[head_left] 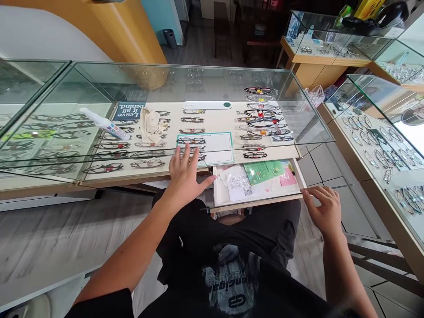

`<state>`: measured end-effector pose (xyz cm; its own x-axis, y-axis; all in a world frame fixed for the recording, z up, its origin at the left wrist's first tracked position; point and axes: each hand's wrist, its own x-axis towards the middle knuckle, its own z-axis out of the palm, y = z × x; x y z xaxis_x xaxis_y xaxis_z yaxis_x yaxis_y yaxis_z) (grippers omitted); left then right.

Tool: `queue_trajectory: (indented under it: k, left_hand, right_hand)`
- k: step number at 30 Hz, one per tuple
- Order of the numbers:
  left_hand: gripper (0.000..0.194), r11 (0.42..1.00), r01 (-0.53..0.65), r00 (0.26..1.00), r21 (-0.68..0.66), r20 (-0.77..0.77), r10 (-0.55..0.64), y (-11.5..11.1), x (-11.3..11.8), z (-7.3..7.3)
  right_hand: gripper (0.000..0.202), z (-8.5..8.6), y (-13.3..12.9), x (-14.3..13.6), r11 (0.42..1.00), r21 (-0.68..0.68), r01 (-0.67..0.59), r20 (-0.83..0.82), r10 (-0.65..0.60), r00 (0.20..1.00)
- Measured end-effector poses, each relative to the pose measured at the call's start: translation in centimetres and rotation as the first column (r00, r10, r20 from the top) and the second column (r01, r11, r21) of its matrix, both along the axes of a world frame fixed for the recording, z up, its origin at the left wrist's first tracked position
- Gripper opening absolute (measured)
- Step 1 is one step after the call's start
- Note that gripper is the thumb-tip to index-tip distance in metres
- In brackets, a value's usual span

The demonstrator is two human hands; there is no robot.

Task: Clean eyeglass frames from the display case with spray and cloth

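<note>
The left hand (pixel 185 170) is reaching palm-down toward the display case (pixel 285 152), fingers spread, thumb pointing at the drawer (pixel 256 203), which is standing open between both hands. The right hand (pixel 324 207) is bending inward beside its front corner (whether gripping, one cannot tell).

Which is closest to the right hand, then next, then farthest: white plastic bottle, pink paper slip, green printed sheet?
From the right hand, head view:
1. Pink paper slip: drawer's right side.
2. Green printed sheet: just left.
3. White plastic bottle: far left.
</note>
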<state>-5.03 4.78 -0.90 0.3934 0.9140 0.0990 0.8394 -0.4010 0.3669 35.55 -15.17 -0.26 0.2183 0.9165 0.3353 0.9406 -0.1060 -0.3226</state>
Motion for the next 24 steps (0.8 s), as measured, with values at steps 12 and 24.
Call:
queue_trajectory:
  k: [12, 24]
  left_hand:
    - [0.094, 0.990, -0.008, 0.999, 0.140, -0.045, 0.015, 1.8, -0.5, -0.2]
    - [0.078, 0.948, 0.248, 0.964, 0.199, -0.148, -0.221, 12.7, -4.6, 0.6]
  right_hand:
    - [0.057, 22.8, 17.4, 5.0, 0.969, 0.127, -0.210, 0.342, 0.156, 0.927]
    - [0.027, 15.1, 45.2, 1.3, 0.904, -0.411, -0.115, 0.453, 0.312, 0.835]
